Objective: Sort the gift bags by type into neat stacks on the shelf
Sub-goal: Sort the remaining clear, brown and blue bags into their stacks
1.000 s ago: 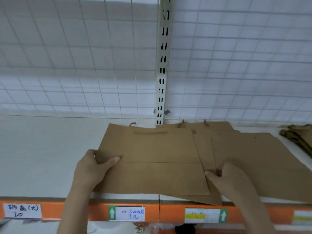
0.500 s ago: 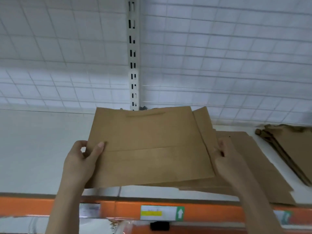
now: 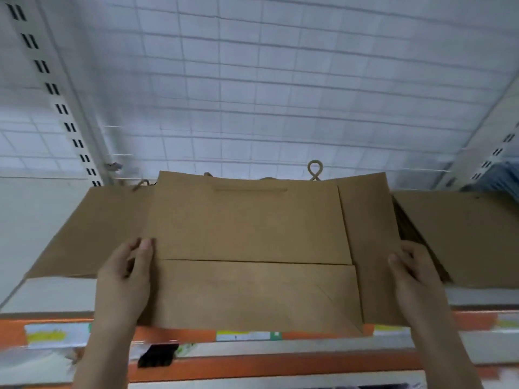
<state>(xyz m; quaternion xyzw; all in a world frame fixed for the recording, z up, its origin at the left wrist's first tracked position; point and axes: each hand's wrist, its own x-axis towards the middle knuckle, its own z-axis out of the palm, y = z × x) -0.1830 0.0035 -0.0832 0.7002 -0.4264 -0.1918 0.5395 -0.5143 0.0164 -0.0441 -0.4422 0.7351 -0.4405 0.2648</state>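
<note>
A flat brown kraft paper gift bag (image 3: 247,248) is held above the front of the white shelf (image 3: 42,293), folded bottom flap toward me. My left hand (image 3: 126,279) grips its left edge, fingers curled under and thumb on top. My right hand (image 3: 415,273) grips the right edge of a second bag (image 3: 370,248) lying beneath the first. Another brown bag (image 3: 92,234) lies flat on the shelf to the left, partly covered. A stack of brown bags (image 3: 460,237) lies on the shelf at the right. Twisted paper handles (image 3: 314,169) stick up behind the held bags.
A white wire grid panel (image 3: 252,94) backs the shelf, with slotted uprights (image 3: 64,108) at left and right. The shelf's orange front rail (image 3: 477,318) carries price labels (image 3: 241,335). A lower orange rail (image 3: 266,363) runs beneath. Something blue (image 3: 500,175) shows at the far right.
The held bags moved right along the shelf and the view swung right with them. The right stack is now beside my right hand. Both hands kept their grip.
</note>
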